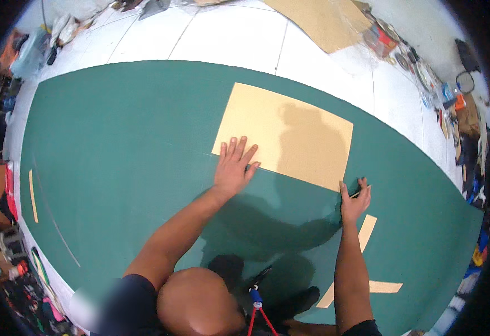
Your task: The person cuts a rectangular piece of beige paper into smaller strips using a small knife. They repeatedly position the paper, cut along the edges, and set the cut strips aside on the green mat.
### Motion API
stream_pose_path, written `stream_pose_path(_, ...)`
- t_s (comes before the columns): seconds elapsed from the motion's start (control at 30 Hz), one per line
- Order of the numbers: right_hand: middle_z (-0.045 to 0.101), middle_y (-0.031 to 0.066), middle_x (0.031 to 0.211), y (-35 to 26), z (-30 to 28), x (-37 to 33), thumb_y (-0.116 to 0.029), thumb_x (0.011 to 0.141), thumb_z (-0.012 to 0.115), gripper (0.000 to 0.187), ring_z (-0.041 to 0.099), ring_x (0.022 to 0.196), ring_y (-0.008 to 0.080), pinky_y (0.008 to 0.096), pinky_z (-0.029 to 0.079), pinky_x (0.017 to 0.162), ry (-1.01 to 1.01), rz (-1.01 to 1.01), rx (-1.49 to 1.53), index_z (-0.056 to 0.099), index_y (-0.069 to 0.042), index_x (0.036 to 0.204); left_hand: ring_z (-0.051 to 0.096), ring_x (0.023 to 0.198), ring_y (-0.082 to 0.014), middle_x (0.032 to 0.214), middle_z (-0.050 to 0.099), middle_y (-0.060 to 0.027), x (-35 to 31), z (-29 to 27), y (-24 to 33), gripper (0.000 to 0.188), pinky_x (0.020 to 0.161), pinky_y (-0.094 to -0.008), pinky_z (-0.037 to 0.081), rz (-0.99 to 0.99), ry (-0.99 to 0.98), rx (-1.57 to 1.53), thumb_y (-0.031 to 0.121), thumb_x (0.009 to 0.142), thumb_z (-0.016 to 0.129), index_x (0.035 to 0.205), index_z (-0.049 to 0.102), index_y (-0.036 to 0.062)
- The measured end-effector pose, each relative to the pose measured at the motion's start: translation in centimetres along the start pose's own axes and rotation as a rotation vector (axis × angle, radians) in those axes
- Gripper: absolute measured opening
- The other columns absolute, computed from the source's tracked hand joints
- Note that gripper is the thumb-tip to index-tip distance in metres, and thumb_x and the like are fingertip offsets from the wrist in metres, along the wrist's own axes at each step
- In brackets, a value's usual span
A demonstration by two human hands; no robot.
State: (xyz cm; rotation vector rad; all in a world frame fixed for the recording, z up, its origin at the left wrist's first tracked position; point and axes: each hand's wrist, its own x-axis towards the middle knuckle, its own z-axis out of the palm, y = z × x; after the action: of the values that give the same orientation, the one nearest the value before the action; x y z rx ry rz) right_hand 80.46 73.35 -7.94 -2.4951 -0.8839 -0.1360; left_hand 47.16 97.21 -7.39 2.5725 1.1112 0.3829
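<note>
A tan rectangular sheet [312,134], which looks like card, lies on a large green sheet [122,129]. My left hand [236,163] rests palm down across its near edge by the left corner, fingers spread. At the near right corner is my right hand [355,200], with a fingertip at or very close to the card. Its fingers are closed around a thin pencil-like stick [362,192], whose exact kind I cannot make out. My shadow falls over the right half of the card.
Tan strips lie beside my right forearm, one [367,232] above and another [386,287] lower down. A further strip [33,196] lies far left. A small black object [263,275] is near my body. Clutter lines the white tiled floor [228,39], including brown cardboard [323,22].
</note>
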Motion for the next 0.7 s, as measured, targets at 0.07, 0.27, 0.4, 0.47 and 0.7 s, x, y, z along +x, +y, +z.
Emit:
stream_pose_path(0.07, 0.055, 0.0124, 0.152, -0.3, 0.0, 0.0, -0.047, 0.078, 0.086, 0.071, 0.037, 0.147, 0.0408, 0.0551, 0.024, 0.121, -0.014, 0.025, -0.008, 0.061, -0.006, 0.131, 0.031, 0.151, -0.0458, 0.162, 0.037, -0.0206, -0.3, -0.3, -0.2, 0.053, 0.125, -0.0601, 0.018, -0.023, 0.001, -0.012, 0.046, 0.102, 0.058, 0.148, 0.056, 0.0191)
stream_pose_path(0.27, 0.054, 0.0127, 0.152, -0.2, 0.0, 0.5, -0.046, 0.079, 0.086, 0.072, 0.036, 0.148, 0.0403, 0.055, 0.023, 0.122, -0.014, 0.002, 0.003, 0.059, -0.008, 0.134, 0.03, 0.151, -0.044, 0.162, 0.037, -0.0195, -0.4, -0.4, 0.2, 0.051, 0.125, -0.0592, 0.019, -0.038, 0.02, -0.052, 0.046, 0.101, 0.06, 0.146, 0.058, 0.0201)
stream_pose_path(0.4, 0.055, 0.0129, 0.151, -0.1, 0.0, 0.7, -0.045, 0.079, 0.087, 0.072, 0.037, 0.148, 0.0412, 0.0551, 0.024, 0.121, -0.016, 0.006, 0.001, 0.059, -0.007, 0.134, 0.031, 0.151, -0.0437, 0.162, 0.038, -0.0194, -0.3, -0.5, 0.3, 0.051, 0.125, -0.0585, 0.019, -0.041, 0.028, -0.077, 0.045, 0.101, 0.06, 0.145, 0.059, 0.0198)
stream_pose_path(0.47, 0.055, 0.0136, 0.151, -0.2, 0.1, 0.5, -0.044, 0.079, 0.087, 0.072, 0.037, 0.147, 0.0417, 0.0551, 0.025, 0.121, -0.022, 0.013, -0.002, 0.059, -0.006, 0.134, 0.031, 0.151, -0.0438, 0.161, 0.038, -0.0195, -0.4, -0.5, 0.3, 0.051, 0.125, -0.0583, 0.019, -0.033, 0.047, -0.085, 0.045, 0.101, 0.06, 0.145, 0.059, 0.0191)
stream_pose_path(0.7, 0.053, 0.017, 0.153, 0.0, 0.0, 0.9, -0.044, 0.081, 0.086, 0.071, 0.037, 0.147, 0.0428, 0.0554, 0.026, 0.12, -0.037, -0.018, 0.0, 0.059, -0.005, 0.134, 0.031, 0.151, -0.0441, 0.16, 0.039, -0.0196, -0.3, -0.4, 0.2, 0.051, 0.125, -0.0595, 0.019, -0.025, 0.05, -0.074, 0.044, 0.101, 0.06, 0.144, 0.06, 0.0168)
